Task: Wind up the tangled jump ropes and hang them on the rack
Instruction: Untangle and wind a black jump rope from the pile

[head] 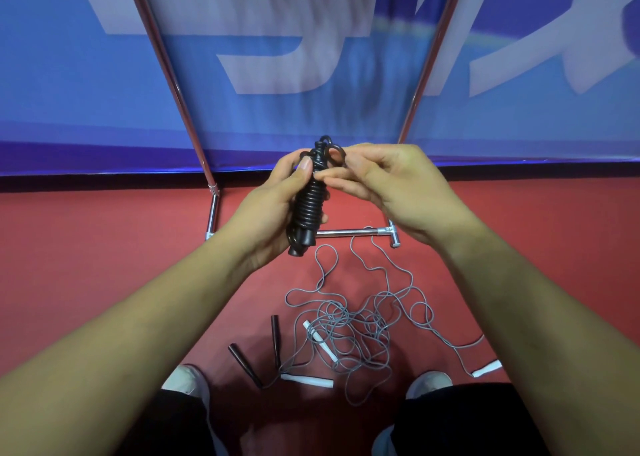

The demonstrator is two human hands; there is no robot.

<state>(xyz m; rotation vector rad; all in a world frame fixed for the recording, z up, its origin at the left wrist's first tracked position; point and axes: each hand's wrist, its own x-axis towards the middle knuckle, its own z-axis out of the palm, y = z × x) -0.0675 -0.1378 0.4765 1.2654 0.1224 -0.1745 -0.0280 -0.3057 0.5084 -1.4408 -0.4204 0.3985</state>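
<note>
Mid-frame, my left hand [273,206] grips the wound black jump rope [308,206]; my right hand [391,185] pinches its top loop. Grey tangled ropes [353,324] lie lower centre, near the rack [349,232].

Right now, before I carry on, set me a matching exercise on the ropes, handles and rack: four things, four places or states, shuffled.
Things
1. black rope
2. grey rope
3. dark handles
4. rack

Places or states
A. chrome, standing before the blue banner
B. loose tangle on the red floor
C. wound in tight coils, gripped by the left hand, the right hand pinching its top
D. lying on the floor near the left shoe

Pairs: 1-C, 2-B, 3-D, 4-A
</note>
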